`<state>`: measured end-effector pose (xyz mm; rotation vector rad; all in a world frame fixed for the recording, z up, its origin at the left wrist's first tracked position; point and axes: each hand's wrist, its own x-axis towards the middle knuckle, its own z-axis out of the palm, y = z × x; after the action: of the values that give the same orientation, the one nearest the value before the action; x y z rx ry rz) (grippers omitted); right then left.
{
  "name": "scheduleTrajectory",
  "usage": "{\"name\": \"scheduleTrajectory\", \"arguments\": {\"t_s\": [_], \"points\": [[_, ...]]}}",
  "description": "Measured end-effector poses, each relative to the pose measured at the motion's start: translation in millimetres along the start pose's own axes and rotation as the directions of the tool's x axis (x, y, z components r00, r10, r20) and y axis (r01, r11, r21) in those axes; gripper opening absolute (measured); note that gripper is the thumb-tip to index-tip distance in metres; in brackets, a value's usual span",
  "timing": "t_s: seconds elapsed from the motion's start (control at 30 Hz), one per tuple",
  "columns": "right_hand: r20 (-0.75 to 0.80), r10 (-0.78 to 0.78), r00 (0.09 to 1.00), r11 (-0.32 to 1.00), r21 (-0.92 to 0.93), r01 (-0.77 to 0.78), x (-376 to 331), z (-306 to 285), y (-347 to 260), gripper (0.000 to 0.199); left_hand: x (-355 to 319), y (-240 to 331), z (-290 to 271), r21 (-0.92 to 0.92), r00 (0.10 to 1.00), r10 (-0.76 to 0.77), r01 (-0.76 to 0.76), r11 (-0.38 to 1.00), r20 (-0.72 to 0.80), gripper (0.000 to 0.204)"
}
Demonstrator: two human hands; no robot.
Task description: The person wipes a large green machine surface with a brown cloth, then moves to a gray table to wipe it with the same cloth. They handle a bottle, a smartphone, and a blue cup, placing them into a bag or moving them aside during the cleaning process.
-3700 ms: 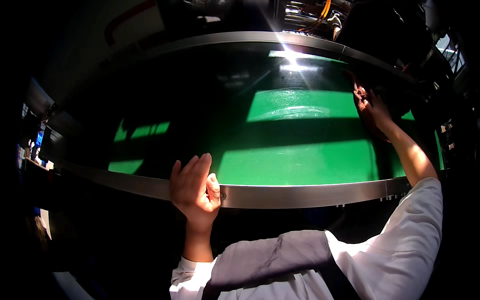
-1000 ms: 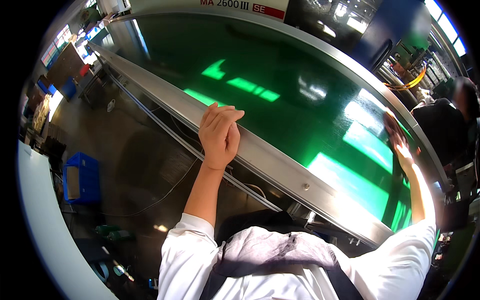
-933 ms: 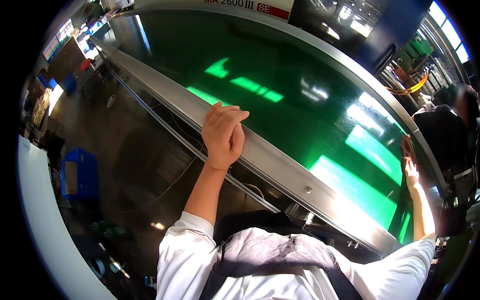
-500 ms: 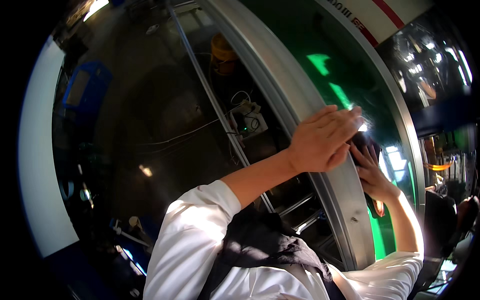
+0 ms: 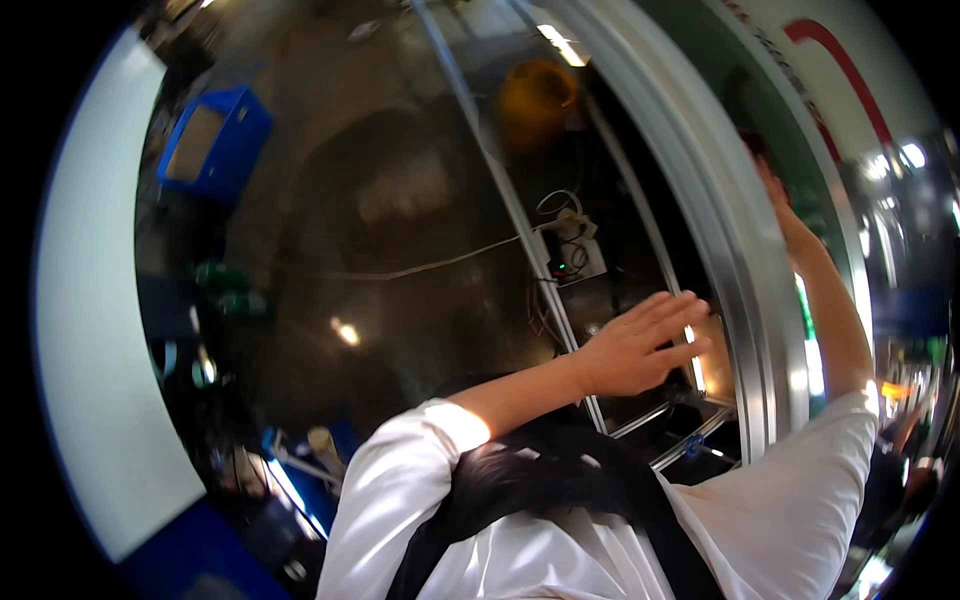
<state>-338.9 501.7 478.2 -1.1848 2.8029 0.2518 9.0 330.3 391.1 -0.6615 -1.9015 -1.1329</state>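
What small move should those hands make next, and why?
Perhaps bring the left hand over the metal rail: it hangs open, seemingly empty, on the near side, while the right hand reaches beyond it over the green belt.

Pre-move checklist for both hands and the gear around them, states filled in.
1. Bare left hand empty: ok, fingers extended, nothing in it.
2. Left hand clear of the long silver metal rail: ok, a gap shows between them.
3. Bare right hand sharply visible: not ok, its fingers are blurred at the flat glossy green surface.
4. Right hand empty: cannot tell, a dark patch meets its fingertips.
5. Thin white cable clear of both hands: ok, it runs along the dark floor, away from them.
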Motion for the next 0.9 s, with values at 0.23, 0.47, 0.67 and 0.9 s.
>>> {"name": "scheduleTrajectory", "arguments": {"t_s": [0.23, 0.47, 0.67, 0.9], "points": [[0.045, 0.017, 0.999, 0.979, 0.204, -0.026, -18, -45, -69, 0.058, 36, -70, -21, 0.106, 0.998, -0.010, 0.016, 0.994, -0.057, 0.064], [-0.007, -0.075, 0.997, 0.975, 0.208, 0.074, -39, -53, -62, 0.058, 167, -161, -53, 0.333, 0.979, 0.199, -0.199, 0.922, 0.035, 0.056], [-0.227, -0.152, 0.962, 0.905, 0.360, 0.228, -20, -26, 55, 0.056, 296, -258, -83, 0.328, 0.903, -0.113, -0.033, 0.944, 0.415, 0.040], [-0.244, 0.745, 0.621, 0.661, 0.391, -0.640, -203, 59, 266, 0.042, 327, -339, -139, 0.528, 0.826, -0.205, -0.128, 0.840, 0.525, 0.043]]}}
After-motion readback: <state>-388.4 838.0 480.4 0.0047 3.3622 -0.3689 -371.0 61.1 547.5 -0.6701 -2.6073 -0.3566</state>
